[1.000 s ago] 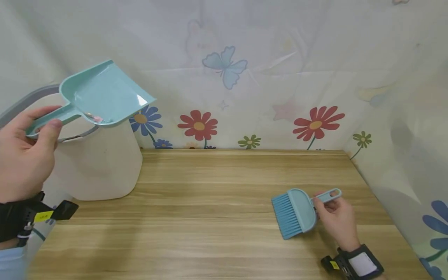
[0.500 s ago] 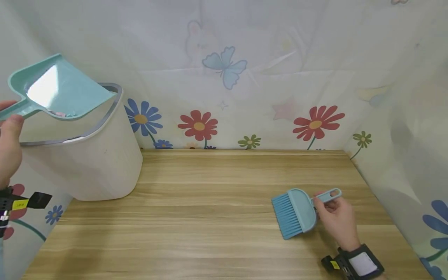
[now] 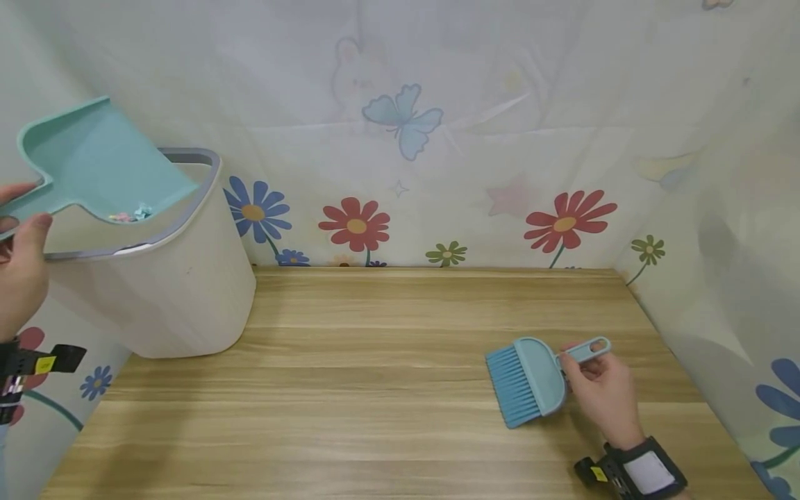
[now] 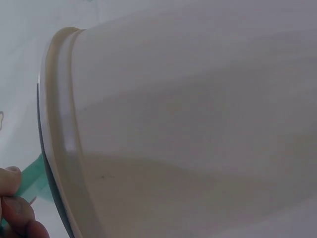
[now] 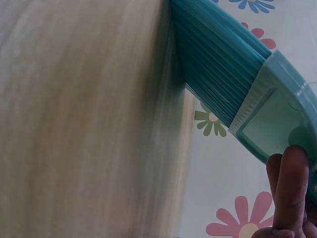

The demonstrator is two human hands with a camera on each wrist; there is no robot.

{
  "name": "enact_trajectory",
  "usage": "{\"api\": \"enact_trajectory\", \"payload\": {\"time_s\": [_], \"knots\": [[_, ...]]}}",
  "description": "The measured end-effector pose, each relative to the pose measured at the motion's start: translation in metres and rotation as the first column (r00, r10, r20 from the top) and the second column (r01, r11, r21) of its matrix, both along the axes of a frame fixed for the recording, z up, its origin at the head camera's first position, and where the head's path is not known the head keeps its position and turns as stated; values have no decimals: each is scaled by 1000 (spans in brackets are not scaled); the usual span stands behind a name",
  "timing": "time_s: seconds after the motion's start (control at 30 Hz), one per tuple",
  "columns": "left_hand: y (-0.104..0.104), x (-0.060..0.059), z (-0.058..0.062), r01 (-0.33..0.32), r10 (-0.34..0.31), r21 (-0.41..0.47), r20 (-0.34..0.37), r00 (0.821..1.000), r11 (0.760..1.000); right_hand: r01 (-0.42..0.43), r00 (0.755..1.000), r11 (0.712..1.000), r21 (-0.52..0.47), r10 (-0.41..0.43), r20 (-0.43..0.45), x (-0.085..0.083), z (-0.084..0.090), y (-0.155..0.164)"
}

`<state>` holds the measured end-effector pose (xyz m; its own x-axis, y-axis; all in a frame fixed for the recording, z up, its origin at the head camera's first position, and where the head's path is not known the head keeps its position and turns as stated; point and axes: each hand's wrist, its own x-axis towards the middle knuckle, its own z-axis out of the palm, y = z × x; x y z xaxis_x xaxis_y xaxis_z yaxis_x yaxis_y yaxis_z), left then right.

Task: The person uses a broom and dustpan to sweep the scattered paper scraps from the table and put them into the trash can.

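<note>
On the wooden table [image 3: 375, 389] stand one white bin [image 3: 169, 292] at the far left and one small blue brush [image 3: 528, 378] at the near right; one teal dustpan [image 3: 94, 163] is held up in the air, so there are three tools in all and two hands at work. At the left edge, the left hand [image 3: 21, 274] grips the dustpan's handle with thumb and fingers curled round it, and the pan tilts with its wide lip over the bin's grey rim [image 3: 187, 208]. A few small coloured scraps [image 3: 128, 215] lie at the pan's low edge, just above the bin's opening. The dustpan thus sits up and to the right of that hand, touching it only at the handle. Near the table's right side, the right hand [image 3: 600, 389] pinches the brush's looped handle, the bristles pointing left and resting on the wood. The brush lies just left of that hand, well apart from the bin. Behind the table hangs a cloth [image 3: 437, 139] printed with flowers and one butterfly.
</note>
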<state>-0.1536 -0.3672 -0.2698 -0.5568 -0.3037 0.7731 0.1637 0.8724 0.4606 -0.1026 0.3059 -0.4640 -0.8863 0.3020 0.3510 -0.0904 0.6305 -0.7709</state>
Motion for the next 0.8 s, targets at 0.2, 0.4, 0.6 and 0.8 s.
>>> {"api": "enact_trajectory", "payload": {"time_s": [0.2,0.4,0.6,0.8], "knots": [[-15,-6,-6,64,-81,-167,-99,992,984,-2,1000,1000,11,2,-2,0,-2,1],[-23,-10,-9,89,-102,-295,-30,994,951,-14,1000,1000,6,14,1,0,-2,2],[-12,-6,-5,45,-43,-404,15,999,914,-13,1000,1000,4,13,-8,0,0,1],[-7,-5,-6,-3,-29,-486,-60,998,874,-13,1000,1000,8,13,-6,1,1,1]]}}
